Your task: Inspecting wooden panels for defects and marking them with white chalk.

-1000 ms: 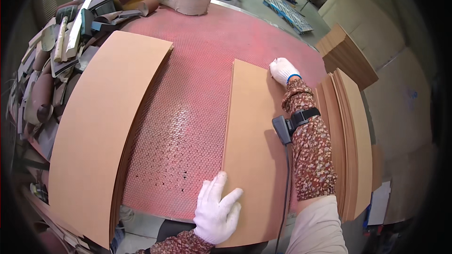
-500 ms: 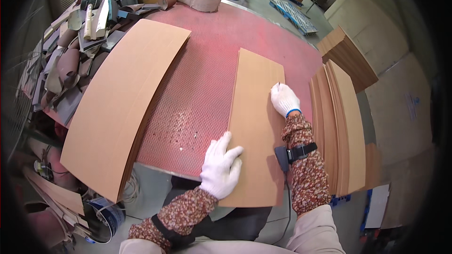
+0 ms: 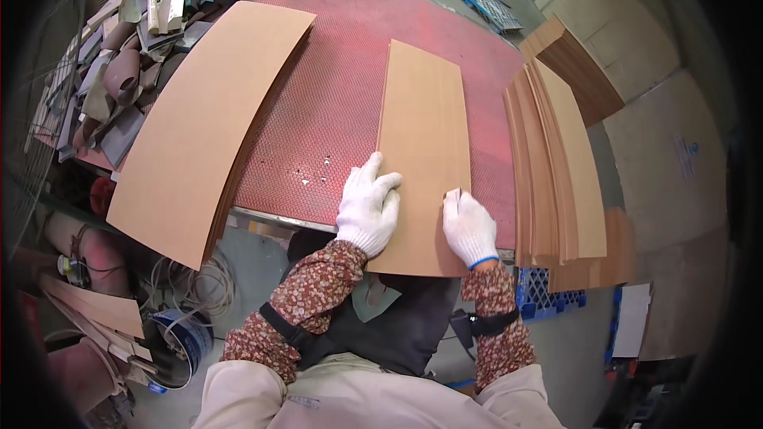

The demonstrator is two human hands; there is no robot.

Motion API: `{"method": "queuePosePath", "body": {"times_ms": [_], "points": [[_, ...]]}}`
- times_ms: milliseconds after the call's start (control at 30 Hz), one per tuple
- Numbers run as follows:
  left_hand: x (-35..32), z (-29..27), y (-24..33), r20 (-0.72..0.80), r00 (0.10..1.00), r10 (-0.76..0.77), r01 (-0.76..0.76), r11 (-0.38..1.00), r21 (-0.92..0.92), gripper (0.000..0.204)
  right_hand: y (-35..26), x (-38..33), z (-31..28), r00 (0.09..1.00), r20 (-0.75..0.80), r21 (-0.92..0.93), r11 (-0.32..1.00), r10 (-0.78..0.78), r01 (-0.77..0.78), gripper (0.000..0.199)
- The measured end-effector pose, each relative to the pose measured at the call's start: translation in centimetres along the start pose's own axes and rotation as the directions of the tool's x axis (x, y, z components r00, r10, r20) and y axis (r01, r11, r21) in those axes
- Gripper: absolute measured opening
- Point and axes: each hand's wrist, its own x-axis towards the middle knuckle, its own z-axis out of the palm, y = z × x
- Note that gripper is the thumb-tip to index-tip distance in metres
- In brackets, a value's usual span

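Observation:
A long tan wood panel (image 3: 421,127) lies lengthwise on the red mesh-topped table (image 3: 318,95), its near end jutting past the front edge toward my lap. My left hand (image 3: 368,206), in a white knit glove, rests on the panel's left edge with fingers spread. At the right edge, near the close end, my gloved right hand (image 3: 469,226) is closed in a pinch. A small brownish folded piece (image 3: 451,194), perhaps sandpaper, shows at its fingertips; most of it is hidden.
A stack of wider panels (image 3: 214,119) overhangs the table at left. Beyond it lie heaped sandpaper scraps and blocks (image 3: 127,71). More panels (image 3: 560,159) stack on the right. A bucket (image 3: 179,342) and coiled hose (image 3: 211,290) are on the floor at lower left.
My right hand has slid toward me along the panel's right edge, from the far part to the near end. My left hand stays on the left edge. The whole view has shifted somewhat.

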Motion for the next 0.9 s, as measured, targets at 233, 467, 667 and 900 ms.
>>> {"method": "queuePosePath", "body": {"times_ms": [233, 467, 667, 900], "points": [[-2.5, -0.5, 0.6, 0.061, 0.998, 0.009, -0.009, 1.000, -0.007, 0.027, -1.5, -12.2, 0.9, 0.993, -0.063, 0.083, 0.992, 0.104, -0.099, 0.030], [-3.5, -0.5, 0.8, 0.064, 0.998, 0.025, -0.025, 1.000, -0.001, 0.027, -2.0, -19.9, 4.9, 0.964, -0.199, 0.188, 0.972, 0.177, -0.140, 0.033], [-3.9, -0.5, 1.0, 0.074, 0.997, 0.017, -0.016, 1.000, -0.019, 0.027, -4.2, -20.8, 3.3, 0.965, -0.185, 0.292, 0.948, 0.187, -0.128, 0.031], [-3.5, -0.6, 1.0, 0.082, 0.997, -0.005, 0.008, 0.999, -0.039, 0.027, -5.1, -19.3, 2.1, 0.981, -0.117, 0.237, 0.964, 0.155, -0.124, 0.030]]}}
